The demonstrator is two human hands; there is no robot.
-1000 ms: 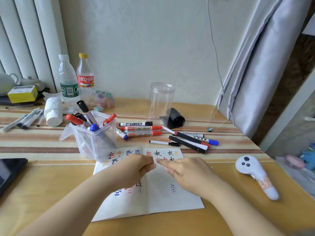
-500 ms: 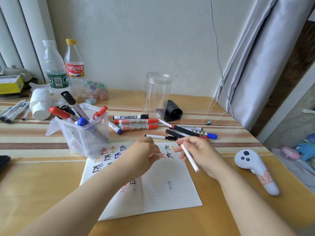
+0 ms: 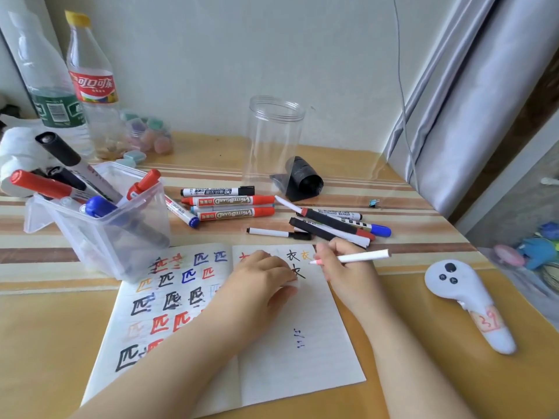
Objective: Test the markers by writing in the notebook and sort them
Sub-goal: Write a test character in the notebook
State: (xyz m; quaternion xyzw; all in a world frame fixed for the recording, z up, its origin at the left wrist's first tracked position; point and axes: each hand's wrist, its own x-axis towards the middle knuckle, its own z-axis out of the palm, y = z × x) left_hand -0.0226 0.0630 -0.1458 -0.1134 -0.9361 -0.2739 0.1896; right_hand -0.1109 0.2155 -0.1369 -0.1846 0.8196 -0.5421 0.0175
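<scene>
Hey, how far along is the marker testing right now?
Well underway. The notebook already carries many test characters in black, red, blue and orange. The right hand holds a thin white marker, tip over the page; the left hand steadies the paper. Left: loose markers on the table, more in the plastic bin; the clear jar holds none.

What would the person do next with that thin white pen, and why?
Probably lower the tip to the notebook and write. The right hand holds the uncapped white pen just above the page, beside earlier test characters, while the left hand rests on the paper.
</scene>
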